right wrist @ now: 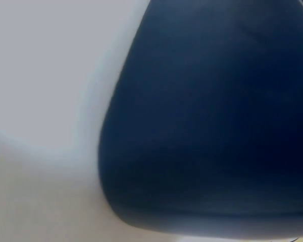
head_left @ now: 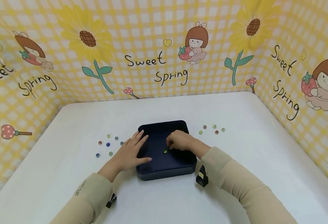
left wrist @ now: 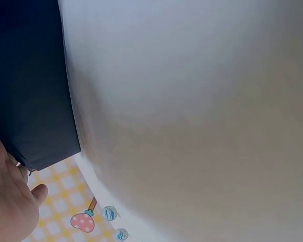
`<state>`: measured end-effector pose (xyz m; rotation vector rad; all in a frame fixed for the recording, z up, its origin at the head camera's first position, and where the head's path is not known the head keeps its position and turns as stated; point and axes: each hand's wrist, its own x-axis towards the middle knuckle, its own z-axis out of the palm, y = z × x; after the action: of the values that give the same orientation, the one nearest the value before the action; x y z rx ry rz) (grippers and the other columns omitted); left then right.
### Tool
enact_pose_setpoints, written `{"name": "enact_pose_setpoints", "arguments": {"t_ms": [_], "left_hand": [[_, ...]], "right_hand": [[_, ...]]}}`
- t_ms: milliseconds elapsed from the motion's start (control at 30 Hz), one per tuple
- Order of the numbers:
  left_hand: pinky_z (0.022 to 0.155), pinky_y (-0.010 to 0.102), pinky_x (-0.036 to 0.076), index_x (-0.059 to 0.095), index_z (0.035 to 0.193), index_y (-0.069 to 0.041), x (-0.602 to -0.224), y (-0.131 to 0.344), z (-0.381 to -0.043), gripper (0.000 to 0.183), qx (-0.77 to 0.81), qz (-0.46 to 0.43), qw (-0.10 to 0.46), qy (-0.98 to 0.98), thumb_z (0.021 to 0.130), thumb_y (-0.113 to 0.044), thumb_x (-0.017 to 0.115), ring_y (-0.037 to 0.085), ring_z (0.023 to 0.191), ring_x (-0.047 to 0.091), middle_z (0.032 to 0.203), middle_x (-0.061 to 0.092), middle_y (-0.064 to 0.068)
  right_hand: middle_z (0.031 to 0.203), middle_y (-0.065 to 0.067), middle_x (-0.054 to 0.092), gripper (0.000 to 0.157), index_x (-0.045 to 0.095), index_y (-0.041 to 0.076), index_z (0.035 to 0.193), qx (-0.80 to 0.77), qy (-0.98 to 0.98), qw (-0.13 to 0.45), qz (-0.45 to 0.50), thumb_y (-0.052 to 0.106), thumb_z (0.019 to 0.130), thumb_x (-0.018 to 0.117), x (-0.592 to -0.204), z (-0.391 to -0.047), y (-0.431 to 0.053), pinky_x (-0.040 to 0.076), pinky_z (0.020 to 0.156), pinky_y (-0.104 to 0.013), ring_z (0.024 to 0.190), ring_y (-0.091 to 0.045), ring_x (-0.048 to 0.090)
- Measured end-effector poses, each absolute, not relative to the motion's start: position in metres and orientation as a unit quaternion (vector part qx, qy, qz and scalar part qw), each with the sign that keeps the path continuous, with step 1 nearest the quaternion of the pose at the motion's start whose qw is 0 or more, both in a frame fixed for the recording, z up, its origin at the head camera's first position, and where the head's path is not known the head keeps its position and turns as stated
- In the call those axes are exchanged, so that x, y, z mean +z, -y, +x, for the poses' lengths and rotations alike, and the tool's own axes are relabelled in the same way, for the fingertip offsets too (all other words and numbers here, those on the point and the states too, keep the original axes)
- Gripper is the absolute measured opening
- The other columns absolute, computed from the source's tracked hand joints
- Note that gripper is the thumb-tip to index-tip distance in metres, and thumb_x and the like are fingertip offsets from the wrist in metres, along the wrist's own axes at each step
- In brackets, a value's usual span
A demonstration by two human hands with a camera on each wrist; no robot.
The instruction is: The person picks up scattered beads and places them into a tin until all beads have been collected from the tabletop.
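Note:
A dark blue rectangular box [head_left: 166, 175] stands on the white table between the hands. My left hand [head_left: 127, 155] lies over its left rim with fingers spread and the thumb reaching inside. My right hand [head_left: 180, 140] reaches over the right side into the box, fingers curled and pointing down. Just below those fingertips, a yellow-green glass marble [head_left: 165, 151] lies on the box floor. I cannot tell whether anything is pinched in the right fingers. The left wrist view has the left hand [left wrist: 10, 196] beside the box wall [left wrist: 35, 101]; only the box [right wrist: 202, 126] fills the right wrist view.
Several blue, green and brown marbles, one a deep blue marble [head_left: 108, 144], are scattered left of the box. To its right lie several more, among them a brown marble [head_left: 216, 132]. Behind the table [head_left: 164, 202] rises a yellow checked backdrop [head_left: 141, 31].

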<state>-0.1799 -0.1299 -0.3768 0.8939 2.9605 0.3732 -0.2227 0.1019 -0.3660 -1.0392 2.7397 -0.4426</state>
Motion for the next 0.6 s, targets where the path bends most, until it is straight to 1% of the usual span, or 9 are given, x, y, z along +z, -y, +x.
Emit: {"name": "enact_pose_setpoints", "arguments": {"t_ms": [233, 400, 600], "left_hand": [[0.099, 0.049, 0.013, 0.018, 0.139, -0.011, -0.3793, 0.1316, -0.1794, 0.086, 0.127, 0.289, 0.01, -0.949, 0.076, -0.064, 0.043, 0.026, 0.129, 0.002, 0.144, 0.006, 0.01], [0.099, 0.049, 0.013, 0.019, 0.138, -0.011, -0.3794, 0.1338, -0.1812, 0.086, 0.129, 0.293, -0.001, -0.947, 0.076, -0.064, 0.043, 0.026, 0.129, 0.003, 0.143, 0.007, 0.01], [0.1, 0.048, 0.01, 0.016, 0.139, -0.012, -0.3767, 0.1331, -0.1807, 0.086, 0.126, 0.288, 0.019, -0.949, 0.076, -0.065, 0.042, 0.024, 0.13, -0.001, 0.144, 0.003, 0.008]], "right_hand": [[0.08, 0.003, 0.062, 0.006, 0.066, 0.013, 0.08, -0.153, -0.921, 0.087, -0.347, 0.008, 0.076, 0.065, -0.3656, -0.2213, -0.1006, 0.044, 0.064, -0.02, 0.072, -0.008, 0.055], [0.079, 0.002, 0.062, 0.007, 0.066, 0.01, 0.083, -0.197, -0.915, 0.067, -0.345, 0.007, 0.077, 0.063, -0.3644, -0.2226, -0.1013, 0.044, 0.062, -0.02, 0.07, -0.007, 0.054], [0.087, -0.001, 0.063, 0.014, 0.066, 0.006, 0.092, -0.271, -0.905, 0.036, -0.326, 0.007, 0.079, 0.061, -0.3634, -0.223, -0.108, 0.045, 0.068, -0.022, 0.079, -0.01, 0.057]]}}
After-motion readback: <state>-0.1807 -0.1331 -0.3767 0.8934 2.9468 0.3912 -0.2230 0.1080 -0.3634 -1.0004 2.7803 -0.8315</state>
